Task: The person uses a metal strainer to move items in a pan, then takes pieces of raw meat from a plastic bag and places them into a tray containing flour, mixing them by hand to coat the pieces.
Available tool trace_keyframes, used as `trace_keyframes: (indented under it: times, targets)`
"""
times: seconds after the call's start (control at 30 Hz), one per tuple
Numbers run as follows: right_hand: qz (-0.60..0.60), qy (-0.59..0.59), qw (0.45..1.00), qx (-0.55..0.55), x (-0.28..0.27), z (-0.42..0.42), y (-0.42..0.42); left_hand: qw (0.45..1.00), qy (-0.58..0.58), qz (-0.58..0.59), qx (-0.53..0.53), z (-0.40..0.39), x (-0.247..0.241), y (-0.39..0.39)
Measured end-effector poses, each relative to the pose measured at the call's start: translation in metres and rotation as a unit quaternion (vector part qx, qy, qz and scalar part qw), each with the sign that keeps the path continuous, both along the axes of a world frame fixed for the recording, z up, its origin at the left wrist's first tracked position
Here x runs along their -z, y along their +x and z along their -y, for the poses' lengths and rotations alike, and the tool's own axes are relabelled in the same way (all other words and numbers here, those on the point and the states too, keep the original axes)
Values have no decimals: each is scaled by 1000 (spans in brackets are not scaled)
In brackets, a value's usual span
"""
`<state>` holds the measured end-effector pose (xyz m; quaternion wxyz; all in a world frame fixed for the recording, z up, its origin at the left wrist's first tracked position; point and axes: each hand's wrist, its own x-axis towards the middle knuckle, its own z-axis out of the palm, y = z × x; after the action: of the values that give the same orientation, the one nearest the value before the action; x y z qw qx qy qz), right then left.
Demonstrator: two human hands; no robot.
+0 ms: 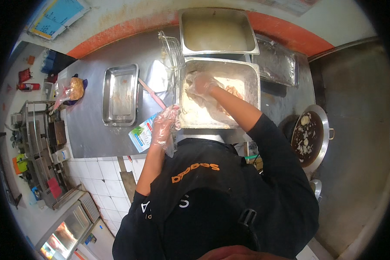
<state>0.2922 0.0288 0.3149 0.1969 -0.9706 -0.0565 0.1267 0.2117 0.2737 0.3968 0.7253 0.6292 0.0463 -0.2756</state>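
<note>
My left hand (164,126), in a clear plastic glove, is closed at the lower end of an upright wire basket (175,53), apparently round its handle. My right hand (204,85), gloved too, reaches into a steel pan of white flour (195,113); its fingers are partly buried, so its grip is unclear. Pale, flour-coated pieces that look like raw meat (233,92) lie beside it in the pan. Behind stands a deep steel pan of cloudy liquid (217,32). A pink-handled utensil (152,93) lies left of the basket, pointing towards my left hand.
An empty-looking steel tray (121,94) sits on the steel table (87,130), near a printed box (143,133) and a bag of orange-brown food (76,89). A plastic-covered container (274,61) stands back right. At the right, a wide pan of dark oil (308,139) holds pale floating bits.
</note>
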Motion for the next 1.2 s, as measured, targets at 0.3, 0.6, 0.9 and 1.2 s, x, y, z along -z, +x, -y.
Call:
trace_keyframes:
  times: [0.3,0.6,0.9,1.2]
  targets:
    - [-191,-5,979,-67,-57,-14,-28,997,55,16,53,16,-6,4]
    - [-151,-22,988,3,-64,-42,-54,997,50,42,51,16,-9,4]
    - [-108,-43,992,55,-61,-53,-63,998,52,14,33,18,-9,3]
    - [-44,31,998,42,18,-10,-33,995,65,68,20,4,-16,8]
